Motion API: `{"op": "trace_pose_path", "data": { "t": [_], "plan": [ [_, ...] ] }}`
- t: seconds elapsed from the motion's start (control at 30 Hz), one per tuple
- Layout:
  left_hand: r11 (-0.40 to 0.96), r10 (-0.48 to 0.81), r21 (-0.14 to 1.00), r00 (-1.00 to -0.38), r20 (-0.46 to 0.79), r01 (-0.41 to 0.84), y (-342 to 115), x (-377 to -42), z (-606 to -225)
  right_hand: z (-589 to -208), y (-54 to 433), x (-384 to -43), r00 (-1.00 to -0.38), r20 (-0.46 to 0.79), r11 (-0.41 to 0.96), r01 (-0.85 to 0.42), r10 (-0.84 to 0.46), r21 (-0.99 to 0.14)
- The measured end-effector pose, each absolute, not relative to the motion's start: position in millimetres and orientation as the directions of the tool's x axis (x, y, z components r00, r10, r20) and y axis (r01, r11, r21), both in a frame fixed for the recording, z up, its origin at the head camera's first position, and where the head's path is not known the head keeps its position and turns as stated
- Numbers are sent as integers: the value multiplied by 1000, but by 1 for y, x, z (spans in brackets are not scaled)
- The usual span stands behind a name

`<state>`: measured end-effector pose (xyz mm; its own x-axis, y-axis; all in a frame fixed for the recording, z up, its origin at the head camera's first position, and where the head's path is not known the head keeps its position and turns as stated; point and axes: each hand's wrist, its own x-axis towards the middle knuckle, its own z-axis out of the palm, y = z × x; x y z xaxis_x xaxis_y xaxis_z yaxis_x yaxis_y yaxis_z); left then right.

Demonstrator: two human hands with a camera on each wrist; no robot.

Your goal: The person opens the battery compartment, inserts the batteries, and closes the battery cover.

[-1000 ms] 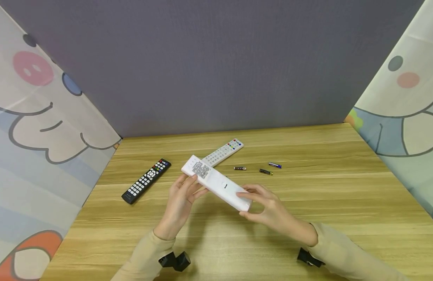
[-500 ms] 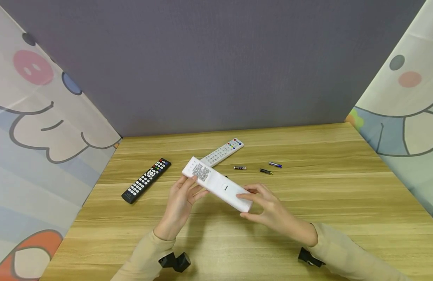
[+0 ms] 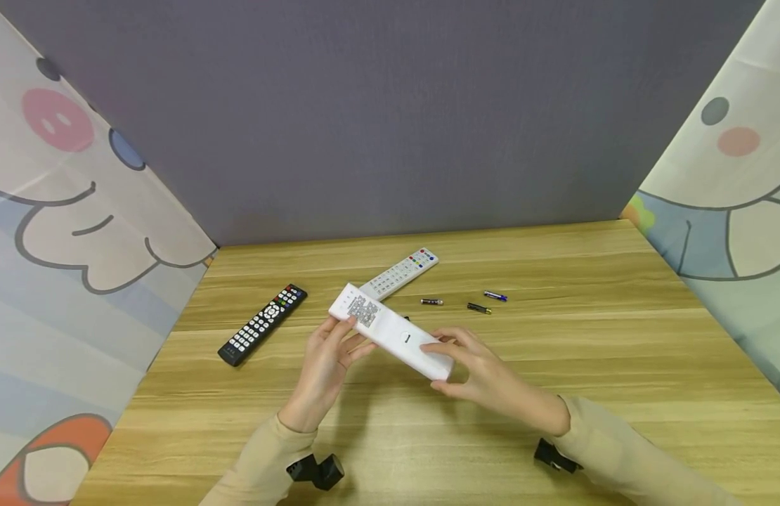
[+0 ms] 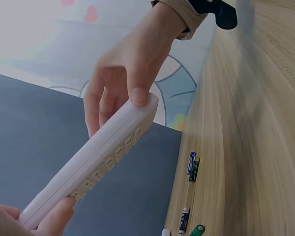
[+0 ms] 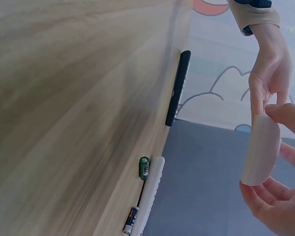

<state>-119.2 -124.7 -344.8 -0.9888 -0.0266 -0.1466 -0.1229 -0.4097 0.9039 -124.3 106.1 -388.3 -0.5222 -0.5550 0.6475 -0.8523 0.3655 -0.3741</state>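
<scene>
A white remote control point(image 3: 390, 332) is held up over the table, back side up in the head view, with a grey printed label at its far left end. My left hand point(image 3: 323, 362) grips that end, thumb on the back and fingers underneath. At the near right end my right hand point(image 3: 481, 369) holds the remote between thumb and fingers, a finger lying on the back near a small dark mark. The left wrist view shows rows of buttons on the remote's point(image 4: 103, 147) underside. The right wrist view shows its rounded end point(image 5: 263, 150) between the right hand's point(image 5: 280, 196) thumb and fingers.
A second white remote point(image 3: 403, 273) lies behind the held one, partly covered by it in the head view. To the left lies a black remote point(image 3: 263, 323). Several small batteries lie right of centre, among them a blue one point(image 3: 495, 296); a green one point(image 5: 144, 167) shows in the right wrist view.
The right hand's finger has slid slightly left along the back of the remote. The left hand and the remote have barely moved.
</scene>
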Motion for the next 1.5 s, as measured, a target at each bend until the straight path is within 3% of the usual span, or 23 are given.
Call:
{"op": "trace_pose_path", "data": {
  "t": [0.63,0.97,1.5],
  "plan": [
    [-387,-52,912,-984,-171,-138,-121,-120,-348,-381,93,-132,-592,551,365,-802,-588,-473],
    [-383,-58,914,-984,-168,-134,-122,-120,-350,-385,91,-133,-558,578,345,-827,-596,-444],
    [-356,-46,926,-987,-154,-128,-120,-116,-350,-390,92,-131,-558,581,336,-827,-593,-451]
  ]
}}
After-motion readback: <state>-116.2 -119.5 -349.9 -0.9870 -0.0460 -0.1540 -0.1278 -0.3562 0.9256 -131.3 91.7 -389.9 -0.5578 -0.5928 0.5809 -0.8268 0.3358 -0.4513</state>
